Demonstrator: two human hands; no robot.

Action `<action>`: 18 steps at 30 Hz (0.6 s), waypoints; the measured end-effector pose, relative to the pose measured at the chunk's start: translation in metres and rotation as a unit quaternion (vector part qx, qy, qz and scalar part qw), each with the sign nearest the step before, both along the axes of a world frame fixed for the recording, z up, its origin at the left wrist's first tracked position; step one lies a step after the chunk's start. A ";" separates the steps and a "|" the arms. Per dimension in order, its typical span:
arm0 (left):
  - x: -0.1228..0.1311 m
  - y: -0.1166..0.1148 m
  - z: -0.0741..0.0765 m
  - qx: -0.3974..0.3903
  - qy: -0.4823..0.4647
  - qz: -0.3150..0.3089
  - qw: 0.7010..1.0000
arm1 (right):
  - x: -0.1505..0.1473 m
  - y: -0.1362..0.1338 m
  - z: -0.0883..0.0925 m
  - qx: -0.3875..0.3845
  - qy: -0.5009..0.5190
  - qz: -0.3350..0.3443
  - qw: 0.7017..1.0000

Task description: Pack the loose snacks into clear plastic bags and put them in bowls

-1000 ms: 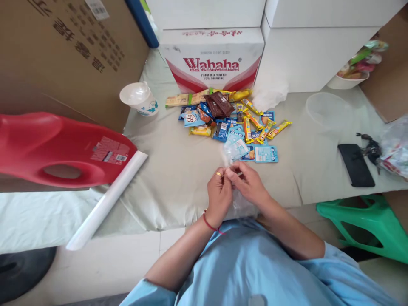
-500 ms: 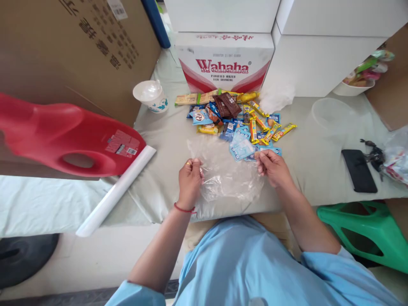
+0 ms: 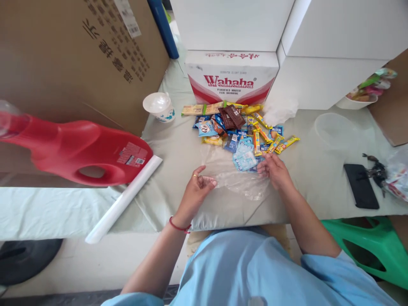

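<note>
A clear plastic bag point(image 3: 231, 178) lies flattened and crumpled on the cloth in front of me. At its left edge is my left hand point(image 3: 196, 191), with thumb and index finger apart and the other fingers curled against the film. My right hand point(image 3: 276, 172) pinches the bag's right side, close to the snacks. Just beyond the bag is a loose pile of wrapped snacks: light-blue packets point(image 3: 244, 155), brown sachets point(image 3: 232, 117), small yellow bars point(image 3: 287, 144) and long pale-yellow packs point(image 3: 202, 109). Part of the bag's upper edge meets the blue packets.
A Wahaha carton point(image 3: 231, 78) stands behind the pile. To the left are a paper cup point(image 3: 165, 114), a red jug point(image 3: 95, 148) and a white roll point(image 3: 124, 199). On the right lie a clear round lid point(image 3: 333, 129), a black phone point(image 3: 361, 187) and keys point(image 3: 378, 170).
My left hand has loosened from a pinch, its index finger now lifted away from the thumb. The bag's near part has flattened. The camera view has shifted slightly.
</note>
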State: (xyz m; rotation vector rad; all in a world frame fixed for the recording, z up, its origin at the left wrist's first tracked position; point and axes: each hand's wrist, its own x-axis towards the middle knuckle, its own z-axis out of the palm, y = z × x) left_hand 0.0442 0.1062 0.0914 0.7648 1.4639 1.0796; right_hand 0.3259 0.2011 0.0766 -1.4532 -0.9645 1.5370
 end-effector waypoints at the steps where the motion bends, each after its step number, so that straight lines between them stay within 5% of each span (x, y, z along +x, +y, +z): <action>1: 0.003 -0.002 -0.001 0.018 0.002 -0.003 1.000 | 0.000 -0.003 0.003 -0.005 0.012 0.016 1.000; 7: 0.007 0.007 -0.005 0.019 0.042 0.010 0.999 | 0.015 -0.026 0.012 -0.041 -0.020 0.135 0.990; 14: -0.021 -0.002 -0.015 -0.074 0.083 -0.066 0.992 | 0.040 -0.016 0.008 -0.053 -0.046 0.140 0.988; 18: -0.034 -0.022 -0.014 -0.044 0.295 -0.033 0.954 | 0.040 -0.015 0.003 -0.037 -0.103 0.166 0.980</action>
